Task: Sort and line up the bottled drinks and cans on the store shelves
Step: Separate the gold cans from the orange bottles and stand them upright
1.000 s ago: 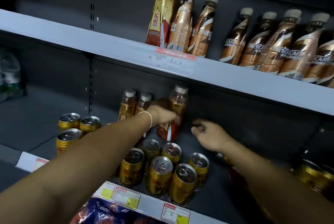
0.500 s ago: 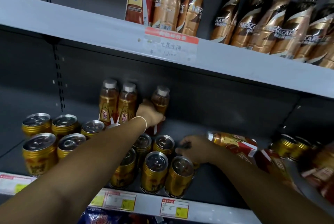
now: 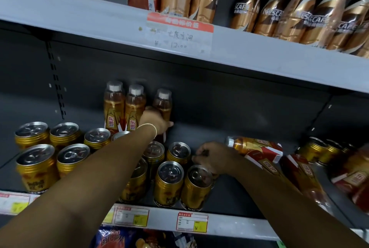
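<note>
Lower shelf (image 3: 229,119), dark metal. Back edge: upright bottles (image 3: 114,105), three, clear plastic, amber drink, grey caps. The left hand (image 3: 154,121) is wrapped round the rightmost bottle (image 3: 163,103). Front edge, centre: gold cans (image 3: 169,183), five, ribbed, with pull-tab tops. Left-side cans (image 3: 36,167): six. The right hand (image 3: 211,155) has its fingers curled above the front-right can (image 3: 196,187); what it holds cannot be told. Fallen bottle (image 3: 255,147): one, lying flat toward the right edge.

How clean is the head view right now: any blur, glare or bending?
Head view: sharp around the left hand gripping a bottle; left cans and far-right bottles smear at the edges; can lids catch glare; upper shelf bows from the wide lens; back panel under it is dim.
</note>
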Tool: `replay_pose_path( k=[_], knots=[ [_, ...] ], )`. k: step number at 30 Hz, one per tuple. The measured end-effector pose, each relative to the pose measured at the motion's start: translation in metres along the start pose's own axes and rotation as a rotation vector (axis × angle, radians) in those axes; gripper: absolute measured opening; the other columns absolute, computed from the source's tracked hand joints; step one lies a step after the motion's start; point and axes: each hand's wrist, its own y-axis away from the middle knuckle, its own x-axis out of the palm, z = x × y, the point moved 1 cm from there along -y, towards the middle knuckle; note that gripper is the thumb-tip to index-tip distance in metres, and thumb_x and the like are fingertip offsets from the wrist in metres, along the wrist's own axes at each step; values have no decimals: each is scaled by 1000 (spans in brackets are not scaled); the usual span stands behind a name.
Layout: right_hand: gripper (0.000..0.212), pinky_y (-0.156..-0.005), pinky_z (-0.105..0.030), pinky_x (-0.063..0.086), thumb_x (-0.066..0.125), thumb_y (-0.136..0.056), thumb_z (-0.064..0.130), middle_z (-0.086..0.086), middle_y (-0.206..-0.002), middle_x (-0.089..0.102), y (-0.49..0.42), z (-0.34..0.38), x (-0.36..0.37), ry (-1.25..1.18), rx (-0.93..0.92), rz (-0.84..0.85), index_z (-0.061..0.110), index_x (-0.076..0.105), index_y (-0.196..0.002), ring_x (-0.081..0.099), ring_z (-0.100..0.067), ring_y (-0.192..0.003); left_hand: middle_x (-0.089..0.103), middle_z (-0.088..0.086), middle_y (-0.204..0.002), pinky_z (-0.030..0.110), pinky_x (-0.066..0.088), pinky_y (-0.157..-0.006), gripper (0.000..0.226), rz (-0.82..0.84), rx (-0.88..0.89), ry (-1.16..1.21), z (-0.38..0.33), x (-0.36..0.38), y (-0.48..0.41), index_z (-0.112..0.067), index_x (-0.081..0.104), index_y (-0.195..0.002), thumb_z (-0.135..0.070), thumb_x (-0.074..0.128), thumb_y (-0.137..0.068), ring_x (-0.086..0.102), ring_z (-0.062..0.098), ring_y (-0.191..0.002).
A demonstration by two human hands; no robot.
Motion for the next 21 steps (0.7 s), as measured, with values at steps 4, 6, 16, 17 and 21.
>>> replay_pose_path(
  k=[4,6,16,17,21],
  knots=[
    [22,-63,-21,43,64,-93,41,4,-97,66,0,0,2,-33,-7,-8,21,69,-98,61,-10,-86,65,11,-108,32,50,-80,54,-2,60,-48,2,0,4,-7,63,-108,-54,70,-82,63,27,-99],
    [20,-66,-23,46,65,-93,40,3,-98,67,0,0,2,-50,-6,-8,20,69,-97,62,-12,-90,67,11,-101,30,47,-73,49,12,46,-48,4,0,8,-7,64,-101,-55,63,-87,63,26,-91],
    [19,-84,-32,54,64,-94,35,0,-104,68,1,3,2,-39,21,-3,17,70,-99,64,-15,-96,67,9,-94,37,53,-72,14,90,132,-428,-7,-15,36,-13,59,-80,-25,59,-86,61,28,-78],
    [19,-84,-32,53,64,-94,34,-1,-103,68,0,3,2,-41,22,-8,17,71,-98,63,-15,-95,66,9,-91,40,55,-74,13,78,171,-470,-11,-15,40,-13,59,-82,-25,58,-85,63,30,-79],
    [22,-86,-34,55,69,-90,33,-3,-100,70,-1,2,4,-83,33,-14,12,72,-97,65,-17,-95,54,4,-75,31,45,-56,13,22,297,-494,-25,-13,52,-17,52,-75,-25,56,-85,54,25,-65]
  ],
)
